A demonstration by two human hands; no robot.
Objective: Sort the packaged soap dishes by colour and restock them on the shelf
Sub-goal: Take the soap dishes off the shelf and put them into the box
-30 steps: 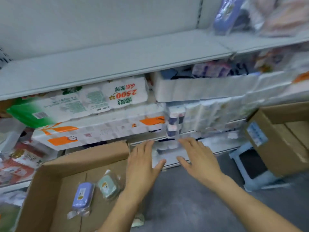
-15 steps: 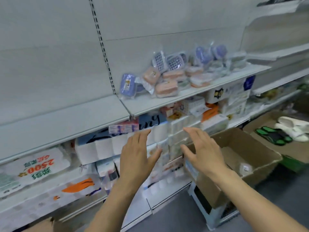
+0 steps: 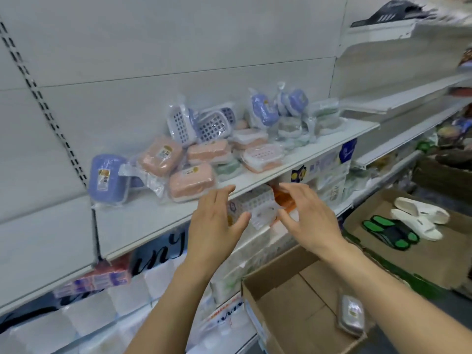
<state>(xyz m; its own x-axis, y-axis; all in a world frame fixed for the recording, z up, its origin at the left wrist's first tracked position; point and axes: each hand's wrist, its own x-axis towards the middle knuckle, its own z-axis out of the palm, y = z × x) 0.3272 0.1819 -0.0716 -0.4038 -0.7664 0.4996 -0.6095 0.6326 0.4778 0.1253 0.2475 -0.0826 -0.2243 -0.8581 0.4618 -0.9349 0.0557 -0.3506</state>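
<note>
Packaged soap dishes lie mixed on the white shelf [image 3: 260, 178]. A purple dish [image 3: 107, 178] leans at the left end. Beside it are pink dishes [image 3: 191, 181], with more purple ones [image 3: 264, 111] and pale green ones [image 3: 324, 118] further right. My left hand [image 3: 217, 223] and my right hand [image 3: 309, 215] are raised just below the shelf's front edge, fingers straight, holding nothing. One grey packaged dish [image 3: 352, 312] lies in the cardboard box [image 3: 258, 302] under my right arm.
Toilet-paper and tissue packs [image 3: 122, 297] fill the shelf below. A second cardboard box [image 3: 362, 215] at the right holds white slippers [image 3: 421, 215] and green-black ones [image 3: 390, 231]. More shelves run off to the right.
The view has swung up and right from the lower shelf and a floor box to the soap-dish shelf. Both empty hands have risen toward that shelf's front edge.
</note>
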